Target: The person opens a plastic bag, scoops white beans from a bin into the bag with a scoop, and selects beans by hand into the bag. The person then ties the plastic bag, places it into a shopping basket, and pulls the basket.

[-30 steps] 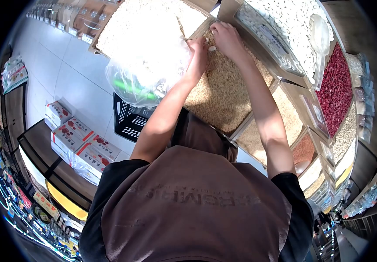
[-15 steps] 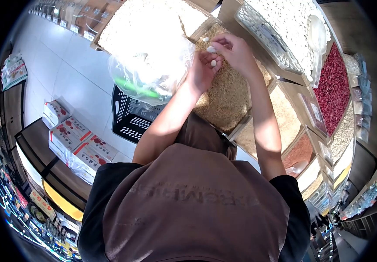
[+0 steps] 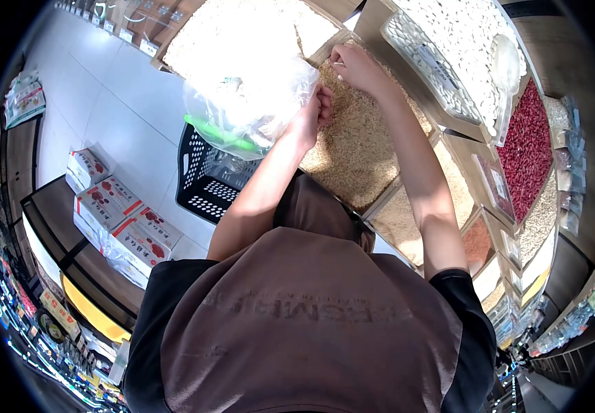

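My left hand (image 3: 312, 113) is closed beside a clear plastic bag (image 3: 225, 131); its curled fingers hide the white beans that showed in the palm a moment ago. Over the far end of a bin of tan grain (image 3: 356, 155), my right hand (image 3: 358, 67) is closed in a pinch. A small white bean (image 3: 338, 64) shows at its fingertips. The bag has a bright green strip along its lower side, and its upper part is washed out by glare.
Pale grain (image 3: 242, 27) fills a bin at the back. On the right stand large white beans (image 3: 462, 27) with a clear scoop (image 3: 507, 76), and red beans (image 3: 521, 141). A black perforated basket (image 3: 197, 179) and printed boxes (image 3: 122, 213) are at left.
My left hand has gone from open palm with white beans to curled fingers. My right hand has moved away from it, toward the far edge of the grain bin.
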`<move>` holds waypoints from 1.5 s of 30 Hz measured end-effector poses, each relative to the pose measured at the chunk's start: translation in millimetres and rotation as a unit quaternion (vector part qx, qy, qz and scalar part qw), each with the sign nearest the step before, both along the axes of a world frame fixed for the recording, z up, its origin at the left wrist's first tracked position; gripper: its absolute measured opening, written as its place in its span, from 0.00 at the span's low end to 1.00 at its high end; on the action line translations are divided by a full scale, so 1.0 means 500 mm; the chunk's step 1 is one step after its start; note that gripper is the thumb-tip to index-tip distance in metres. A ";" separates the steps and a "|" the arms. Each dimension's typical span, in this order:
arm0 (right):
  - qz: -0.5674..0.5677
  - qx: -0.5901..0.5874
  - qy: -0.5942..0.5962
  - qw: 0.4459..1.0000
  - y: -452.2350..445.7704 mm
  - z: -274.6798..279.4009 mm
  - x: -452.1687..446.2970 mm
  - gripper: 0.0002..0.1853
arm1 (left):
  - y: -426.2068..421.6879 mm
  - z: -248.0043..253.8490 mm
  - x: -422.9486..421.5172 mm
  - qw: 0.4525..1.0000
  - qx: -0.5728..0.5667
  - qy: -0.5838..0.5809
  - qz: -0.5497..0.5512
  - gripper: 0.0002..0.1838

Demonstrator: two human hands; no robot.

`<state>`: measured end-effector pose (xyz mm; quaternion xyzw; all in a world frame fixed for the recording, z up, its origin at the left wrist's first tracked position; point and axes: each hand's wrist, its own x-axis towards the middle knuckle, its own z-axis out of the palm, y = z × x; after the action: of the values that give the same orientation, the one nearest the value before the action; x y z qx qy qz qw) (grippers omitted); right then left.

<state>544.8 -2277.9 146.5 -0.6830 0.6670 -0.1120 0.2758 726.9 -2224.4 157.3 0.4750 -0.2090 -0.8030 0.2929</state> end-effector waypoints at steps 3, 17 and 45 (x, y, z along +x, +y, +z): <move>0.016 -0.024 -0.038 0.999 0.010 -0.015 -0.010 0.09 | -0.005 -0.008 -0.001 1.000 0.015 0.013 -0.002 0.15; -0.116 -0.006 -0.224 0.968 0.124 0.109 0.012 0.11 | -0.017 0.002 -0.053 0.983 0.115 0.134 0.050 0.16; -0.091 -0.037 -0.086 0.991 0.134 0.063 0.008 0.10 | 0.022 -0.012 -0.031 0.994 0.088 0.070 0.014 0.09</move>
<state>548.7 -2210.7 178.3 -0.6171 0.6954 -0.2200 0.2952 711.7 -2213.6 151.1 0.4449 -0.1098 -0.8452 0.2751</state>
